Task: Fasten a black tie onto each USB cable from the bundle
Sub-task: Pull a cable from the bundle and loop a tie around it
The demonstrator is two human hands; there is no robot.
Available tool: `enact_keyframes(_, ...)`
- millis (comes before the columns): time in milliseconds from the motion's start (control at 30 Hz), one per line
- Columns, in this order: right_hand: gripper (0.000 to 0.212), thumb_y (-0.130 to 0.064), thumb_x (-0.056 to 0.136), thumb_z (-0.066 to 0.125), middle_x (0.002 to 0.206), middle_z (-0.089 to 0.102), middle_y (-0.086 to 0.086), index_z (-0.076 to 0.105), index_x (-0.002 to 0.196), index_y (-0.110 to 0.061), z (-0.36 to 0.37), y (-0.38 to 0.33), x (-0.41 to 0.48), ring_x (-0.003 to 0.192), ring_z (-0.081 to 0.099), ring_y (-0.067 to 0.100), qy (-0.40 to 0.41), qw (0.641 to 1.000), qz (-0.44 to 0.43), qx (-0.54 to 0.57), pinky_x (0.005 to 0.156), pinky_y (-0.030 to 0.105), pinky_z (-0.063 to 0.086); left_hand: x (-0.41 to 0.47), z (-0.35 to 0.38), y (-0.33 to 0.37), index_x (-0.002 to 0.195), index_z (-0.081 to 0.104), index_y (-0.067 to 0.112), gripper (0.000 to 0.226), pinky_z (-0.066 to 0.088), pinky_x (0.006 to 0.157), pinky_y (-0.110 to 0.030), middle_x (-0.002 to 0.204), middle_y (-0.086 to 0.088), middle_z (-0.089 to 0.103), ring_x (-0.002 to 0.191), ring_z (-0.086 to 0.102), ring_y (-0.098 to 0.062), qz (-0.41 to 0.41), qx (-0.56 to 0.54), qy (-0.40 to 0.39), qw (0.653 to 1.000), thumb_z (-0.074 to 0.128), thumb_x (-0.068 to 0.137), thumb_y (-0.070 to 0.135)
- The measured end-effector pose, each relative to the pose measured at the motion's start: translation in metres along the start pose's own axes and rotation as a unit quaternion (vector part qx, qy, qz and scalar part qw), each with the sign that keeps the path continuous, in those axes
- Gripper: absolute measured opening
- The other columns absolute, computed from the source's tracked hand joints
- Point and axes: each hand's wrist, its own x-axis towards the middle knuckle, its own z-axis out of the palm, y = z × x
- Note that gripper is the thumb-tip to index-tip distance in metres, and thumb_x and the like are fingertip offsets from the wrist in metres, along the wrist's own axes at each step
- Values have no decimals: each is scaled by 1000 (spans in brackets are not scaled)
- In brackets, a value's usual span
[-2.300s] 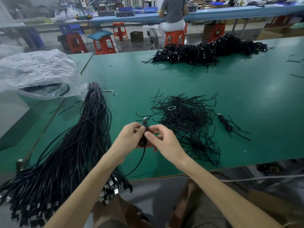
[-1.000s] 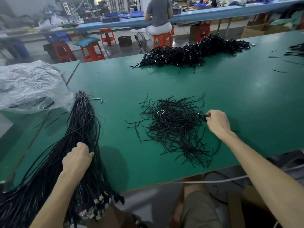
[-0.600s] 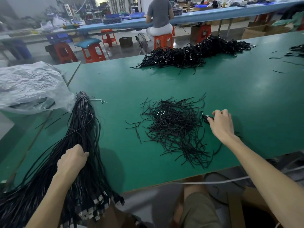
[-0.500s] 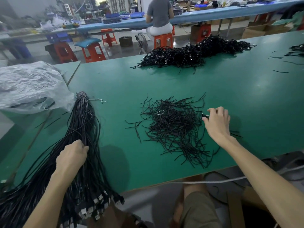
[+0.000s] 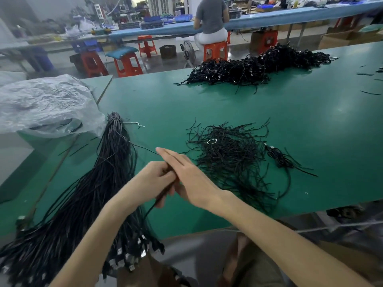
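A long bundle of black USB cables point(image 5: 99, 183) lies on the left of the green table point(image 5: 310, 121), its plugs hanging over the near edge. A loose pile of black ties point(image 5: 232, 162) lies at the centre. My left hand point(image 5: 153, 179) grips one USB cable point(image 5: 149, 210) drawn out of the bundle; the cable runs down from the fist and on up towards the bundle. My right hand point(image 5: 186, 172) lies against the left hand with its fingers straight, pointing up and left along that cable; its thumb is hidden.
One coiled, tied cable point(image 5: 277, 156) lies just right of the tie pile. A big heap of tied cables point(image 5: 248, 67) sits at the back. A crumpled clear plastic bag point(image 5: 41, 104) is at the far left. A person sits on a stool beyond the table.
My left hand has lifted off the bundle with one cable. My right hand has left the tied cable beside the tie pile and come left to meet the left hand.
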Motion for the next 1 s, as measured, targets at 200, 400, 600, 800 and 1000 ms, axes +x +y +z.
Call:
enact_keyframes(200,23,-8,103,48,108,62,10,57,123,-17,7,9,-2,102,58,29,-79,992,95,-15,94,48,48,-5,-11,-23,98,73,6,33,29,43,-22,63,4,45,44,29,-12,-44,-185,-105,976,54,107,31)
enact_keyframes(400,30,-16,109,42,60,59,7,68,94,-15,-11,39,-24,50,46,7,22,986,146,80,69,36,49,-6,-53,-70,135,65,12,48,34,42,-16,71,8,50,43,35,-5,28,-349,-76,934,71,96,39)
enact_keyframes(600,32,-30,110,43,52,53,-17,66,91,-17,0,42,-49,46,33,11,-25,986,134,97,50,27,29,7,-52,-89,140,60,6,56,47,64,-19,91,7,57,71,49,-5,65,-533,9,844,78,92,26)
enact_keyframes(800,38,-46,109,39,51,48,-8,65,97,-22,16,24,-58,44,32,11,-96,985,119,78,49,23,29,19,-7,-81,127,73,23,34,56,91,-32,104,-1,65,100,66,-16,-24,-585,50,809,67,95,31)
enact_keyframes(1000,35,-44,109,41,51,42,-9,67,98,-22,19,20,-68,44,32,11,-102,983,126,80,50,25,30,15,14,-74,134,63,8,40,60,81,-26,92,4,66,83,68,-10,-50,-677,41,733,57,99,26)
